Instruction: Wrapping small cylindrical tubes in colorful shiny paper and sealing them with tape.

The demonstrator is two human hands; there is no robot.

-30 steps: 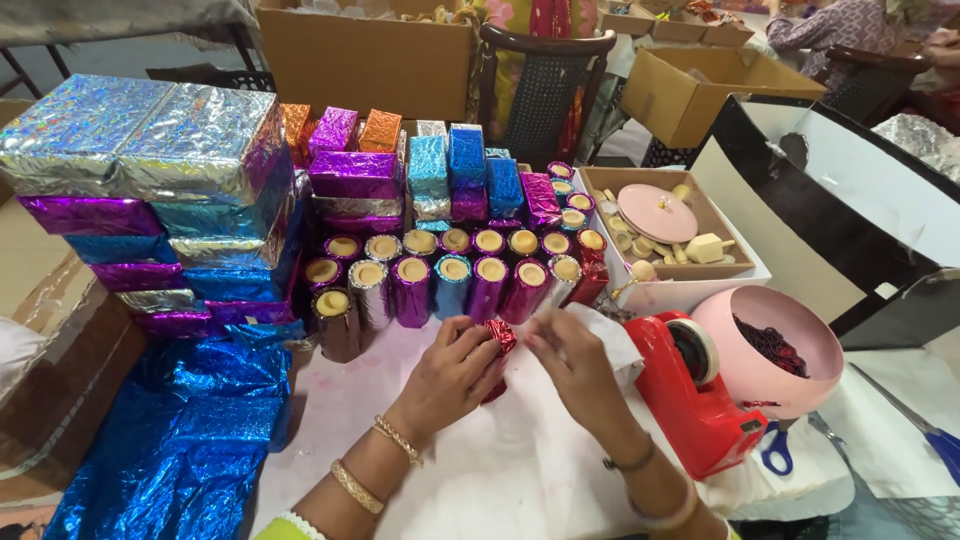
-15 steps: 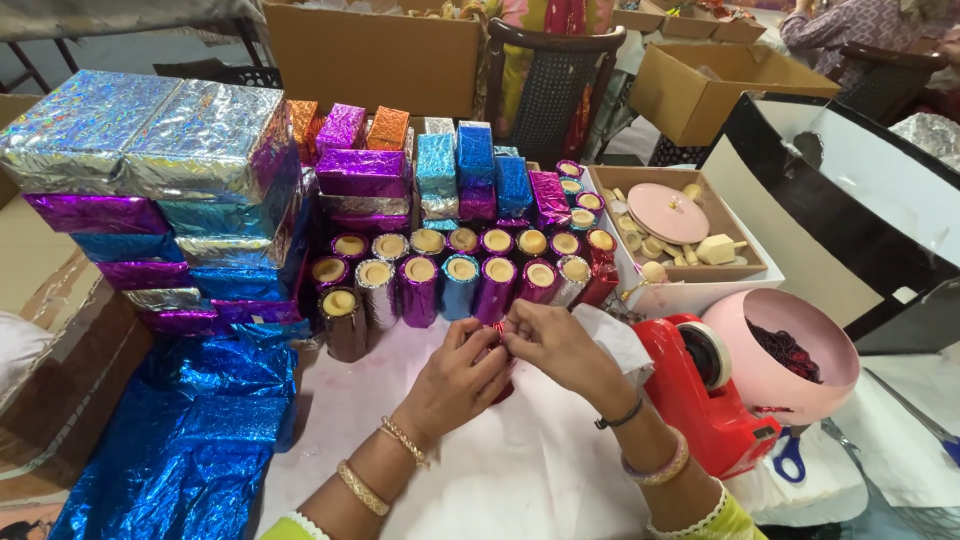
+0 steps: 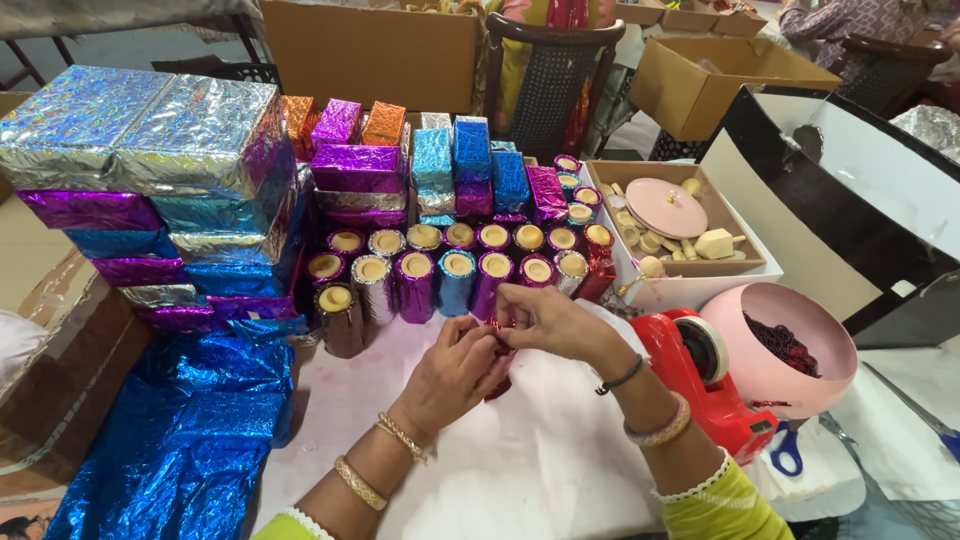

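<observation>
Fingers (image 3: 500, 335) of both my hands pinch red foil around a small roll (image 3: 499, 378), just in front of the wrapped tubes (image 3: 450, 275). Two full rows stand finished behind it; this one looks only part covered, ends unclosed.

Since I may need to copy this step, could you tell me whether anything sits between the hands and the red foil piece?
Nothing visible does: the left hand and right hand both already pinch the red foil piece directly.
</observation>
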